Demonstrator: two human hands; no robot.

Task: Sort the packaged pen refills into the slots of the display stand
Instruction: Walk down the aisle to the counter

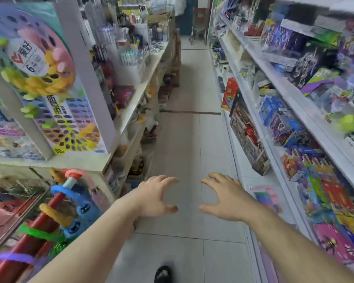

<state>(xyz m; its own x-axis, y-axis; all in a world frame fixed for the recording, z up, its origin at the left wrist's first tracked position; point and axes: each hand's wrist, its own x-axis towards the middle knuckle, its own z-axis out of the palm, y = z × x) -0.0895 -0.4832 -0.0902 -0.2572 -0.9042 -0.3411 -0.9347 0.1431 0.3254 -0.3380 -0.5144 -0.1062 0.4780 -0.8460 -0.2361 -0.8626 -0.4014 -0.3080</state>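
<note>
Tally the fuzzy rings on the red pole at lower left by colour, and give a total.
Blue ring: 1
Orange ring: 1
Green ring: 1
Purple ring: 1
Total: 4 on the red pole; motion blur may hide others.

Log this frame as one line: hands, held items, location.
left hand: open, holds nothing | right hand: open, holds nothing | location: shop aisle floor between shelves | refills: not identifiable

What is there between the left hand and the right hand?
In the head view, only bare tiled floor shows in the gap between the left hand and the right hand. Both hands are open and hold nothing.
</note>
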